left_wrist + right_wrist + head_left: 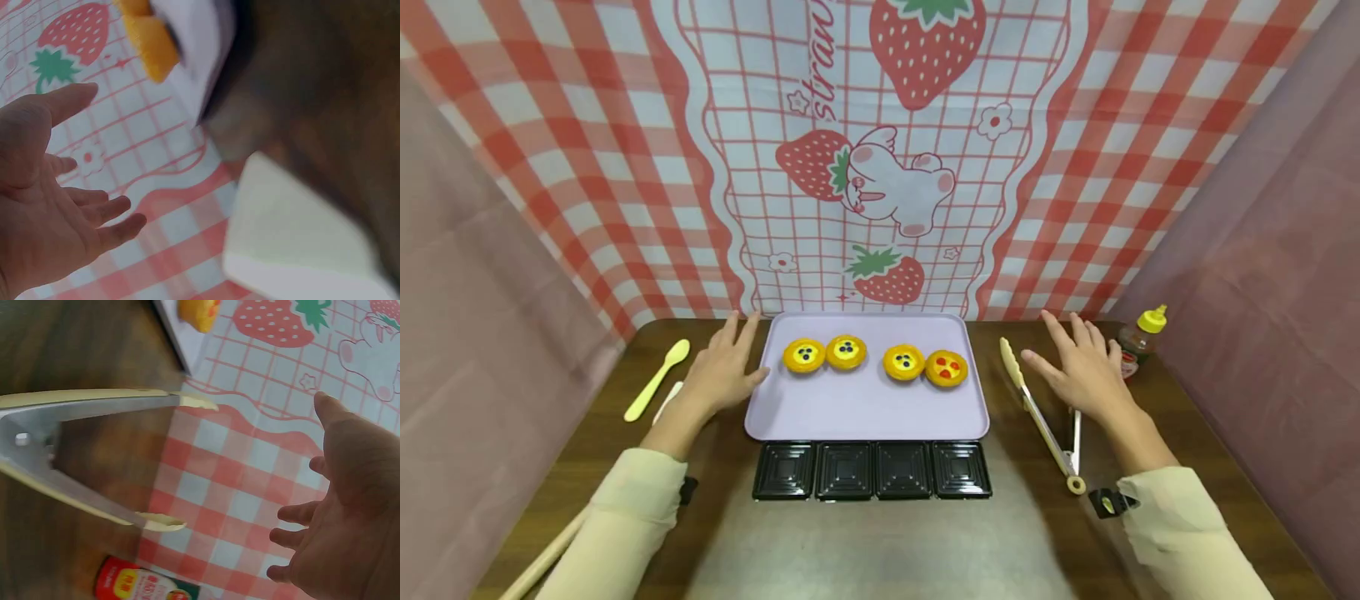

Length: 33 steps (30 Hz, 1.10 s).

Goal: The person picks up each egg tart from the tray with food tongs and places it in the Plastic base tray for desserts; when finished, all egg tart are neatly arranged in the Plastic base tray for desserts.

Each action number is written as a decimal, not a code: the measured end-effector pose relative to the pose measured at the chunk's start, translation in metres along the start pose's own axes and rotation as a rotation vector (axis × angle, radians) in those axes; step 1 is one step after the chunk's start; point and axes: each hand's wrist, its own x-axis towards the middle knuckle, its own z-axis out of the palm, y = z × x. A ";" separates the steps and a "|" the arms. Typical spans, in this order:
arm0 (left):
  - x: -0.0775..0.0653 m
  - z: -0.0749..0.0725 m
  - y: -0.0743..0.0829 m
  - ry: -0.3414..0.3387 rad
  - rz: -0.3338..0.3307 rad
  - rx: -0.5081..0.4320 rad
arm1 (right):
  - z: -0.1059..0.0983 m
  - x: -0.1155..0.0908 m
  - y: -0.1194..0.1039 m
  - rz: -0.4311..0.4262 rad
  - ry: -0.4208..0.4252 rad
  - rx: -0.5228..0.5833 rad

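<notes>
My left hand (721,367) hovers by the left edge of a lilac tray (865,412), fingers spread and nothing held. On the tray lie several tarts, three with blue dots (846,352) and one with red pieces (946,368) at the right end. My right hand (1086,375) is spread too, held above a pair of tongs (1048,433) whose arms stand apart. In the right wrist view that hand (350,512) touches nothing, and the tongs (87,403) lie beyond it. The left wrist view shows the left hand (56,200) with loose, separated fingers.
A row of black square containers (874,471) sits before the tray. At the left lie a yellow spoon (657,381), a partly hidden white item (667,402) and a pale stick (550,554). A yellow-capped bottle (1138,342) stands at the back right, before a checked curtain (1060,208).
</notes>
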 end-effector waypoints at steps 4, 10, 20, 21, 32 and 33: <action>0.002 0.017 0.000 -0.063 -0.055 -0.074 | 0.010 -0.007 0.008 -0.006 -0.044 0.032; 0.010 0.036 0.001 -0.120 -0.100 -0.054 | 0.023 -0.021 0.018 -0.005 -0.087 0.067; 0.015 0.045 -0.013 -0.122 -0.162 -0.118 | 0.040 -0.033 0.016 0.131 -0.091 0.035; 0.015 0.045 -0.014 -0.120 -0.162 -0.123 | 0.042 -0.034 0.015 0.169 -0.090 0.049; 0.013 0.048 -0.018 -0.105 -0.141 -0.204 | 0.053 -0.038 0.013 0.421 -0.192 0.114; 0.014 0.048 -0.017 -0.107 -0.143 -0.210 | 0.054 -0.038 0.013 0.425 -0.185 0.115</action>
